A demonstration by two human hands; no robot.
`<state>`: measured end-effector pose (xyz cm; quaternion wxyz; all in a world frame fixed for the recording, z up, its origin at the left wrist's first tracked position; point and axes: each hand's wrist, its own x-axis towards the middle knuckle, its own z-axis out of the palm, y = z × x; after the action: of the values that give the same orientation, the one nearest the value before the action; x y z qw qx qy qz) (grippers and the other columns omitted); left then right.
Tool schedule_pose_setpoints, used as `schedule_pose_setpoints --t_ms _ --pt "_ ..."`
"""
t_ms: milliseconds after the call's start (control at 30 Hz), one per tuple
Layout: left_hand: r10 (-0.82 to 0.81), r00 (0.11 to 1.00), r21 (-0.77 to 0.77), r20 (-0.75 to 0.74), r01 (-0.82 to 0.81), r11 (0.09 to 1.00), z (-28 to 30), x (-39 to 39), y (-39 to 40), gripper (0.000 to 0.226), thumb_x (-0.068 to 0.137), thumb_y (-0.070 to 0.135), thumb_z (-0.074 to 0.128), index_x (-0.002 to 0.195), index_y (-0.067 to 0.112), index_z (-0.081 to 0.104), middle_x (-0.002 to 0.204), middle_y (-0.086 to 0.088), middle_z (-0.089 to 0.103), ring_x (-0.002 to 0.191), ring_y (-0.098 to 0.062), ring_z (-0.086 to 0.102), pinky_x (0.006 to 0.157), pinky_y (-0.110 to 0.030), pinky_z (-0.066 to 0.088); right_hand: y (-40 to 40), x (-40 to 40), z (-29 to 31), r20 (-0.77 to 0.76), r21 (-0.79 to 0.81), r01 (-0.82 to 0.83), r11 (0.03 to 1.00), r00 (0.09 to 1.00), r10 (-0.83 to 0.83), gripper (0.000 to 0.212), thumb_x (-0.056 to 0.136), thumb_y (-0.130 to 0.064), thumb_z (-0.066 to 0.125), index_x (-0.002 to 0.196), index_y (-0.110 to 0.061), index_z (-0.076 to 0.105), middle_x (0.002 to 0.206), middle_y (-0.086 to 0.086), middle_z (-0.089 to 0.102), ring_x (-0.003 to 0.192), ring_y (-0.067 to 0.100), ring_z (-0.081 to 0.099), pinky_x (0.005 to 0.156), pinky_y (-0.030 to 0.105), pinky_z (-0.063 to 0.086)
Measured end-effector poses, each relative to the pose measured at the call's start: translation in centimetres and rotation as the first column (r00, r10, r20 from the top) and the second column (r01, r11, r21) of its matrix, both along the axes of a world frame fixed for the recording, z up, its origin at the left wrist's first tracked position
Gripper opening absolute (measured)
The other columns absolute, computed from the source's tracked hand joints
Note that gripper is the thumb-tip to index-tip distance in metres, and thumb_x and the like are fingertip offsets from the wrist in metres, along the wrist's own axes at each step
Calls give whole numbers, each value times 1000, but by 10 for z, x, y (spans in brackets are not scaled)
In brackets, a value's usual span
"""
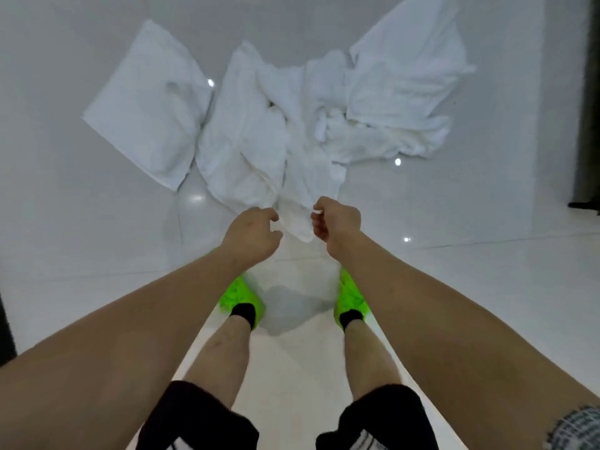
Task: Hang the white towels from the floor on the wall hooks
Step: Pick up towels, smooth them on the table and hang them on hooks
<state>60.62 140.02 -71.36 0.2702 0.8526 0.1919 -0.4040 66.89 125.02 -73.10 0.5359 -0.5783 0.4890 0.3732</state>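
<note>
Several white towels lie crumpled on the glossy white floor ahead of me. One flat towel lies at the left, a bunched one beside it, and a spread one at the right. A middle towel stretches from the pile toward me. My right hand pinches its near edge and lifts it. My left hand hovers just left of that edge with fingers curled, touching or almost touching the cloth. No wall hooks are in view.
My feet in bright green shoes stand on the white tiles just behind the lifted towel's end. A white wall rises behind the pile. A dark doorway or frame runs along the right edge.
</note>
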Motion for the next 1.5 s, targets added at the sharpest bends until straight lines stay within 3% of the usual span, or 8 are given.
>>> schedule_pose_setpoints --t_ms 233,433,633,767,933,1200,1367,1500 --pt "-185 923 49 336 179 983 252 117 -57 64 84 38 71 139 16 47 132 -10 53 121 -27 51 95 -35 42 -41 105 287 368 108 -44 993 930 1 4 69 -4 62 71 -5 59 55 7 53 46 18 44 49 25 40" --pt "-178 823 1 539 210 978 436 195 -159 29 84 46 65 87 17 59 84 2 61 78 -18 58 61 -28 43 -132 158 477 642 162 -120 980 767 -12 7 75 -1 60 81 -4 58 62 10 52 47 19 44 48 26 42" --pt "-134 621 48 772 153 987 565 235 -273 16 90 19 42 80 19 54 76 0 57 82 -28 58 60 -30 41 -248 185 612 854 130 -229 965 520 8 23 84 6 64 106 7 68 84 19 69 66 22 69 70 30 61" --pt "-35 550 -44 834 130 990 619 256 -334 23 96 30 42 79 19 51 83 -4 57 74 -23 55 55 -29 39 -327 193 662 917 -251 -270 929 242 318 28 71 10 69 98 1 74 80 6 74 78 18 72 80 33 60" --pt "-275 403 205 873 209 956 662 288 -402 11 81 13 48 73 19 50 71 0 53 70 -24 53 54 -29 36 -396 203 701 719 -694 119 710 49 694 14 83 -23 68 75 -14 74 69 4 72 73 21 69 75 40 56" --pt "-429 418 375 801 208 903 646 400 -478 21 77 7 47 95 12 58 87 -5 53 81 -28 51 65 -30 40 -535 297 726 736 -643 424 637 112 668 16 87 -24 64 80 -13 74 77 1 72 80 20 68 79 40 55" --pt "-419 383 380 823 176 908 632 521 -533 26 96 30 47 104 11 63 110 -15 63 100 -35 59 75 -33 44 -628 411 714 752 -633 475 611 192 630 16 87 -28 63 80 -16 72 80 2 73 86 23 68 81 43 56" --pt "-378 408 350 831 144 926 632 630 -575 30 96 41 51 94 15 65 101 -10 65 94 -32 60 70 -31 40 -691 525 696 737 -669 425 609 272 619 20 84 -29 63 74 -13 68 74 5 71 79 26 68 78 47 56"
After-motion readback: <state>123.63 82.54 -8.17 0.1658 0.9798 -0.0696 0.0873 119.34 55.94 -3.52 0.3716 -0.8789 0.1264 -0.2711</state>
